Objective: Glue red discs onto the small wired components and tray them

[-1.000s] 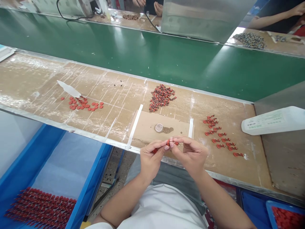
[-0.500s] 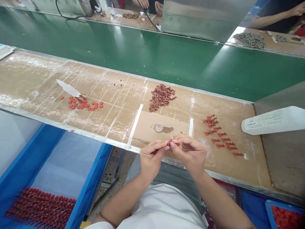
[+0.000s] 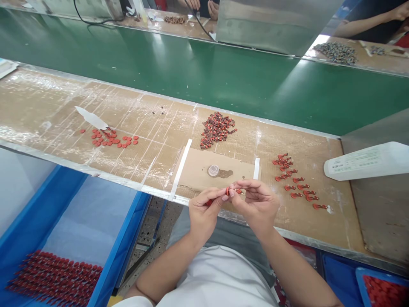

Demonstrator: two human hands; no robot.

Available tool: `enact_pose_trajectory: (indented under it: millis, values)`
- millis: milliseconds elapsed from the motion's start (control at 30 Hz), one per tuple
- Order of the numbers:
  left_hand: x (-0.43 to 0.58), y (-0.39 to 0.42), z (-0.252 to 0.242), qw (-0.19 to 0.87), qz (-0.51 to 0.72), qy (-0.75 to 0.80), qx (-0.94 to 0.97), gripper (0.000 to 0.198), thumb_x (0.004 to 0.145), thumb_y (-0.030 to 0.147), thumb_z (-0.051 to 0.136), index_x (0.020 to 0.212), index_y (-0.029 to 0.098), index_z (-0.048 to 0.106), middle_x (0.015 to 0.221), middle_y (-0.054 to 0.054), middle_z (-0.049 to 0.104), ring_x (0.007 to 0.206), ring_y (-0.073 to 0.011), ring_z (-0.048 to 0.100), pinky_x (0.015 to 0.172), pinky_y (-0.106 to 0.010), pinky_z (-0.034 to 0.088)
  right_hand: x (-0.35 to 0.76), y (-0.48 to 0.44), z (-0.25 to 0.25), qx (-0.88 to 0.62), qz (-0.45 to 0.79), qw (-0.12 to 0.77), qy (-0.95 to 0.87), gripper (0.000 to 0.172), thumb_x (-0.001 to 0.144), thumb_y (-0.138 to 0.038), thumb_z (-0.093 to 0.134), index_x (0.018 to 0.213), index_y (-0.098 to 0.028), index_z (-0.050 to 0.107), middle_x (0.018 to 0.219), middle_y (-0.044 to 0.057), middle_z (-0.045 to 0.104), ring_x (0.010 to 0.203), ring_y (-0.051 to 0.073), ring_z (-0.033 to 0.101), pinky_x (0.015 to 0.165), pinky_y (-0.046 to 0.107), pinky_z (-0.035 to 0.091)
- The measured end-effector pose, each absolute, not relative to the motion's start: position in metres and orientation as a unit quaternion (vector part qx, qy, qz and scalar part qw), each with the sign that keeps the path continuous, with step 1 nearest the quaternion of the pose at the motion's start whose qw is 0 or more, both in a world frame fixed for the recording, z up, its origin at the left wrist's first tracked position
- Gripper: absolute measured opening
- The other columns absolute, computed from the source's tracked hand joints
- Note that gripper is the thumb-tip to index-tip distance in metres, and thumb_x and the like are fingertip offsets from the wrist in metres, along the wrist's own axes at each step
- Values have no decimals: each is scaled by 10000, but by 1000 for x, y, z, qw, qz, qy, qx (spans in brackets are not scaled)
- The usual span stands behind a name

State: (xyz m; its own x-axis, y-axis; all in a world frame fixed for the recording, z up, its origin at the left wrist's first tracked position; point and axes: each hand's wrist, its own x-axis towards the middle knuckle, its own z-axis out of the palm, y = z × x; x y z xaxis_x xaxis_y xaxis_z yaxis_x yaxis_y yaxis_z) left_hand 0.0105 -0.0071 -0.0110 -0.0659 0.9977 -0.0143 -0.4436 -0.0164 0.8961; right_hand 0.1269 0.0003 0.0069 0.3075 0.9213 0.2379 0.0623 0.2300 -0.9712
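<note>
My left hand (image 3: 204,211) is closed, its thumb and finger pinching a small red round base (image 3: 227,191). Opposite it, my right hand (image 3: 258,207) pinches a small red-and-dark figurine (image 3: 238,192) whose end meets the base. More red shows inside the left fingers, mostly hidden. Both hands are above the table's front edge, just before a cardboard sheet (image 3: 194,170) with a small round cup (image 3: 213,170) and a wet patch on it. Beyond lies a heap of similar figurines (image 3: 217,130). To the right are several figurines on round bases (image 3: 298,186).
Loose red bases (image 3: 123,140) lie left beside a white strip (image 3: 91,117). A white bottle (image 3: 367,162) leans in at the right by a metal panel. A blue bin (image 3: 121,238) at lower left holds rows of red pieces. Co-workers' hands show beyond the green belt (image 3: 159,64).
Both hands have shifted very slightly to the right, and a bit more of the figurine shows between the right fingers. The pieces on the table stay put.
</note>
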Motion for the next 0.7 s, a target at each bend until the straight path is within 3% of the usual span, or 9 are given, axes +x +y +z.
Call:
enact_pose_trajectory:
  millis: [367,567,700]
  values:
    - [2,-3,-6,559,611,397,394,153,753,138,755,857,244,796,888,-42,757,851,-169,704,796,-281,579,129,-1,5,-516,397,612,-450,205,701,-177,803,874,-205,695,813,40,749,723,161,713,714,299,608]
    - [14,-3,-13,661,594,377,261,154,769,207,756,921,220,780,950,-63,767,913,-208,718,843,-349,597,134,1,3,-559,363,579,-470,234,703,-226,820,913,-215,718,837,36,742,771,163,694,768,312,583]
    - [19,-2,-13,691,590,364,205,140,786,207,745,924,204,769,967,-61,773,942,-184,718,898,-328,580,136,0,2,-571,358,561,-481,158,763,-255,776,911,-224,731,871,42,744,801,171,700,780,318,578]
